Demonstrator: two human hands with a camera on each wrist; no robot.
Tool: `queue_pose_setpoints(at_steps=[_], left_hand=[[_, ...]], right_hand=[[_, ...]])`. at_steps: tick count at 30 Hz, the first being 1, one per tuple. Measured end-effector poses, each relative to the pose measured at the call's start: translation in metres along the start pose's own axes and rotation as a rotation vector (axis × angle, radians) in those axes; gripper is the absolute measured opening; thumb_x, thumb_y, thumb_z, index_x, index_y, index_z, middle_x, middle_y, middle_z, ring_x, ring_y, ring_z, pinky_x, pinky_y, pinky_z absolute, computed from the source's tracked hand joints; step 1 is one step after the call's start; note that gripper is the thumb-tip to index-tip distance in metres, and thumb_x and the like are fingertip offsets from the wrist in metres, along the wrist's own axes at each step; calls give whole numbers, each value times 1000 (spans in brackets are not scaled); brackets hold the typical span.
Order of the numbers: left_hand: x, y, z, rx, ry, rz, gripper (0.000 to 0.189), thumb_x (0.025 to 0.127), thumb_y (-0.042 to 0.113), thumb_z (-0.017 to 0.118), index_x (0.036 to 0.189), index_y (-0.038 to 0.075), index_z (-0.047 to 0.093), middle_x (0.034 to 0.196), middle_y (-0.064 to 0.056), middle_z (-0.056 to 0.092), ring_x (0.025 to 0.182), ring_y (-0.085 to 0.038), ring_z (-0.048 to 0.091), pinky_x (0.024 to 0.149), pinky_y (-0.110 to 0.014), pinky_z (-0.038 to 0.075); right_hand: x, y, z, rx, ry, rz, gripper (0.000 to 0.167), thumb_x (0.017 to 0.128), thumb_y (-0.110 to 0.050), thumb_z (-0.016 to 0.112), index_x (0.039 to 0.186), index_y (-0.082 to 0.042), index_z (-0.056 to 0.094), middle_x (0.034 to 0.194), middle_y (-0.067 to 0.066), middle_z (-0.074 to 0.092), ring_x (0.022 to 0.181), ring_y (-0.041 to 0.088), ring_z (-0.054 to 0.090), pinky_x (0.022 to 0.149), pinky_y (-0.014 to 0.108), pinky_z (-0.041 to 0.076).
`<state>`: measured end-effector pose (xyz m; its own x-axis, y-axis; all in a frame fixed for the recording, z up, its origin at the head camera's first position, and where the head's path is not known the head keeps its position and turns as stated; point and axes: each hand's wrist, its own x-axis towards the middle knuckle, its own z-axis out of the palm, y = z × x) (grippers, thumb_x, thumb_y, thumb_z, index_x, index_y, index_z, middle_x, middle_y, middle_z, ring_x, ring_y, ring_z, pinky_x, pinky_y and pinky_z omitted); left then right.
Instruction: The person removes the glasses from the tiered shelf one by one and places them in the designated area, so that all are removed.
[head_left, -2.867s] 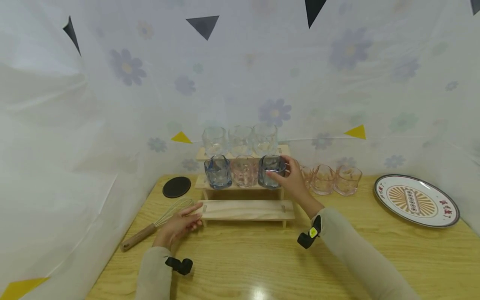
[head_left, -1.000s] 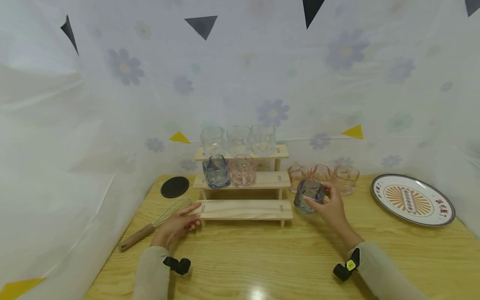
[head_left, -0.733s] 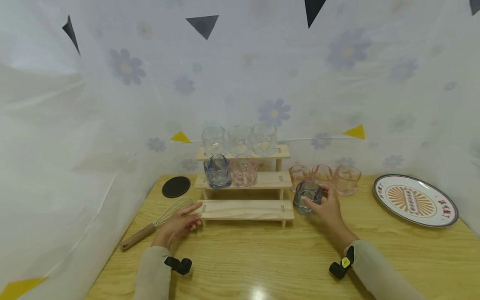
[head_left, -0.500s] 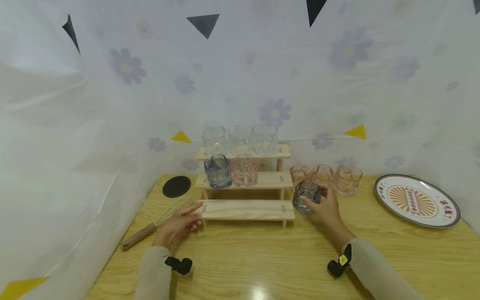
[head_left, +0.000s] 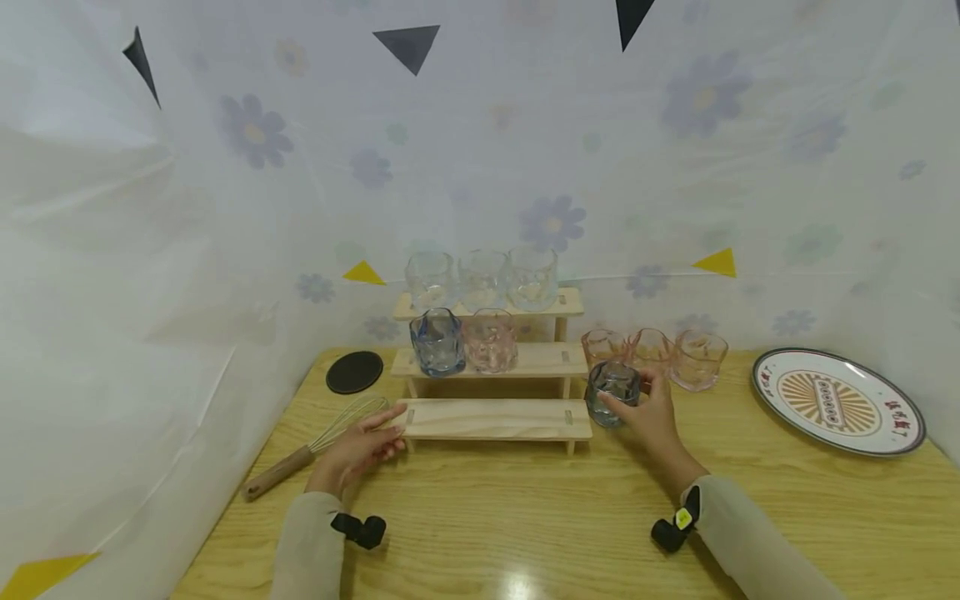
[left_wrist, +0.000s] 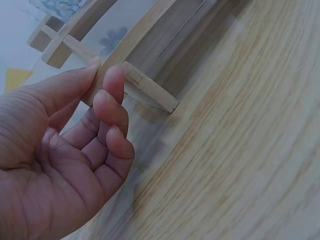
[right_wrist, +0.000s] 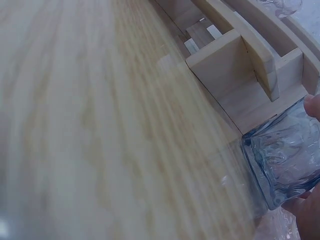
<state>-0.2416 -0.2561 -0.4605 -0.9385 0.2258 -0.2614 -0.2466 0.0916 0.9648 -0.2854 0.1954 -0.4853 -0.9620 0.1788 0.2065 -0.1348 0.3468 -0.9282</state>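
My left hand [head_left: 356, 450] pinches the left end of the lowest board of a three-tier wooden rack [head_left: 491, 421]; the left wrist view shows thumb and index finger at the board's end [left_wrist: 107, 75]. To the rack's right, my right hand [head_left: 656, 421] grips a grey-blue glass [head_left: 611, 387], thumb in front, some fingers hidden behind it. In the right wrist view the glass [right_wrist: 287, 150] is upright, its base at the tabletop close to the rack's foot. A blue glass [head_left: 437, 346] and a pink glass [head_left: 491, 342] stand on the middle tier.
Three clear glasses [head_left: 430, 282] line the top tier. Behind my right hand, three pink glasses [head_left: 699, 362] stand in a row. A patterned plate [head_left: 836, 404] lies far right. Left of the rack are a whisk [head_left: 281, 471] and a black round disc [head_left: 355, 372].
My right hand has taken the grey-blue glass off the middle tier's right end and brought it right and down to the table, then slightly left. My left hand stays at the rack.
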Motion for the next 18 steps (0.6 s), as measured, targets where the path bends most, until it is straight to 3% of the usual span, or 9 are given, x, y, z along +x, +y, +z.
queue_pose_setpoints(at_steps=[11,18], left_hand=[[2,-1,-2,32,-3,-6,60,95,18,59,149,12,33,77,3,66,66,-8,53,65,-23,45],[0,-1,-1,21,-2,-6,60,95,17,59,148,10,32,77,2,66,66,-8,53,65,-22,45]], right_hand=[[-1,-6,-1,-10,-5,39,76,76,-30,81,128,3,35,130,23,34,119,37,39,97,49,36],[-2,-4,-3,-1,-39,34,79,77,-32,80,131,2,33,132,24,31,121,38,36,100,51,33]])
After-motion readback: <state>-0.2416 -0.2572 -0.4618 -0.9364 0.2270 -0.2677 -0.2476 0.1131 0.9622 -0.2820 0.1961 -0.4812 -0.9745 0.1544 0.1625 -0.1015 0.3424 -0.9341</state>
